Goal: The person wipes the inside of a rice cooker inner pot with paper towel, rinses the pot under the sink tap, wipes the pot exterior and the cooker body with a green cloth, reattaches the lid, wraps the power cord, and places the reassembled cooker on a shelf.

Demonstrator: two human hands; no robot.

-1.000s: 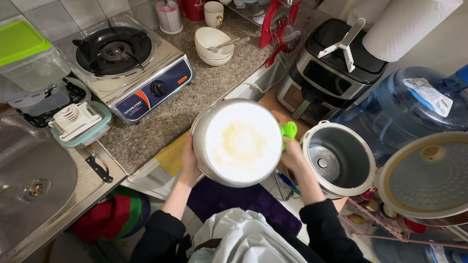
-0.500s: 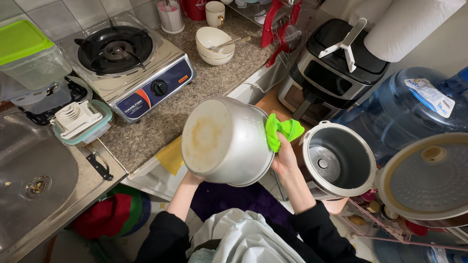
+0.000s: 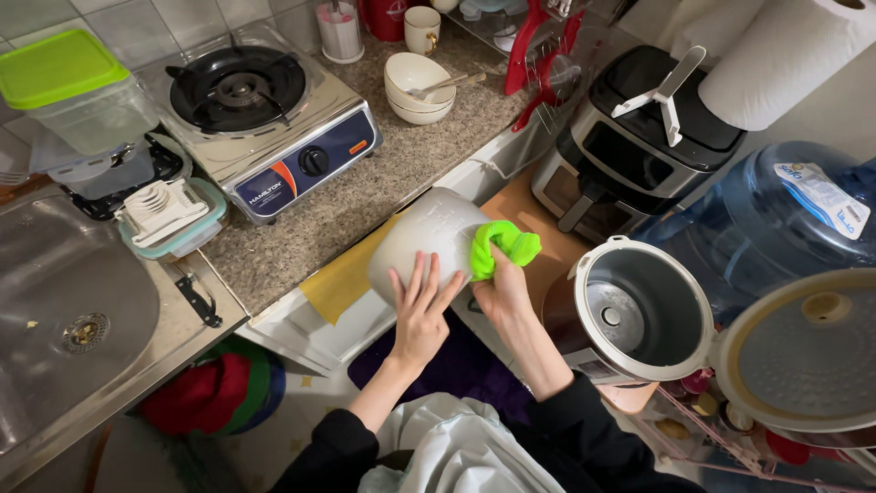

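The pot [image 3: 429, 239] is steadied by the spread left hand [image 3: 422, 310] so the cloth [image 3: 500, 246], pinched by the right hand [image 3: 502, 294], can be wiped over its wall.

Cramped home kitchen: gas stove [image 3: 265, 114], sink [image 3: 64, 319], granite counter [image 3: 383, 183], air fryer [image 3: 639, 146].

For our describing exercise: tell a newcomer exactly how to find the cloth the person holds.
Start at the open grey rice cooker by the big water bottle. Left of it, the right hand presses a crumpled cloth against a pale metal inner pot. It is the only bright green fabric here.
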